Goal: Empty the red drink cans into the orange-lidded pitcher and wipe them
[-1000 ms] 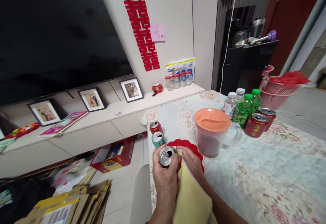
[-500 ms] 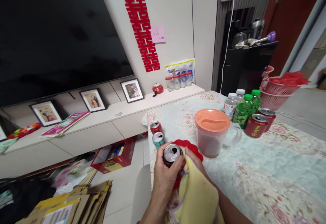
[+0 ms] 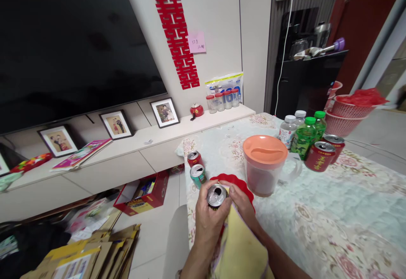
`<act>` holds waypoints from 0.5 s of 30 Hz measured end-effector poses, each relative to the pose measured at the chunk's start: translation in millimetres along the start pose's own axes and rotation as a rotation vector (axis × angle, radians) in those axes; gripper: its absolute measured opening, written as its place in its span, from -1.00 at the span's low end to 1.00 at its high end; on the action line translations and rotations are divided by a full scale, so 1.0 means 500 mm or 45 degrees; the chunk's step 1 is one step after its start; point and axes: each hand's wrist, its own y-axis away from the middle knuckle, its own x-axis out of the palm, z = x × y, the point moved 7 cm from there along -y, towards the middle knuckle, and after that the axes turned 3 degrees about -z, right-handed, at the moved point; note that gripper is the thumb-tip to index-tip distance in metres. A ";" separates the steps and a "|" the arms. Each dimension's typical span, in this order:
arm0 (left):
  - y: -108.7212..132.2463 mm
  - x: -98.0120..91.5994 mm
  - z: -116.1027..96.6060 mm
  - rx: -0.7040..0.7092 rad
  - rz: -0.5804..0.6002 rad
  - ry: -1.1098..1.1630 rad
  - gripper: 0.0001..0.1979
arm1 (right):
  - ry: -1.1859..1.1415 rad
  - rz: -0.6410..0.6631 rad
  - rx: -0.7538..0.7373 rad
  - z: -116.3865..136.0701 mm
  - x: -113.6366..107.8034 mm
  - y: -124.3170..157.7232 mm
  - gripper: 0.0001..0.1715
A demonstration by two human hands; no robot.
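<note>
My left hand [image 3: 207,217] is wrapped round an opened drink can [image 3: 217,195], its silver top tilted up toward me. A yellow cloth [image 3: 242,245] with a purple edge is gripped in my right hand [image 3: 242,205], pressed to the can's right side, and hangs down toward me. Under both hands lies a red scalloped tray [image 3: 233,179], largely hidden. Just beyond my left hand stand a teal can [image 3: 198,176] and a small red can [image 3: 194,159], both opened. The clear pitcher with an orange lid [image 3: 264,152] is to the right of the tray.
Two larger red cans [image 3: 319,157], green-capped bottles [image 3: 303,137] and white-capped bottles [image 3: 287,130] stand at the table's right. A flowered cloth covers the table [image 3: 285,224]. Beyond is a low cabinet [image 3: 187,127] with frames and jars. Flattened cardboard [image 3: 104,253] lies on the floor at left.
Both hands and the can have shifted slightly down and to the right. My right hand has come further round the can's far side, and the cloth's folds have changed.
</note>
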 end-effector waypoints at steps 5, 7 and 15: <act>0.006 0.006 0.040 -0.064 -0.109 0.122 -0.51 | 0.098 -0.007 -0.123 0.018 0.002 0.032 -0.42; 0.008 0.009 0.051 -0.124 -0.142 0.184 -0.46 | 0.240 -0.014 -0.293 0.041 0.010 0.047 -0.40; 0.021 0.007 0.034 -0.089 -0.208 0.202 -0.48 | 0.445 -0.185 -0.448 0.044 0.010 0.040 -0.49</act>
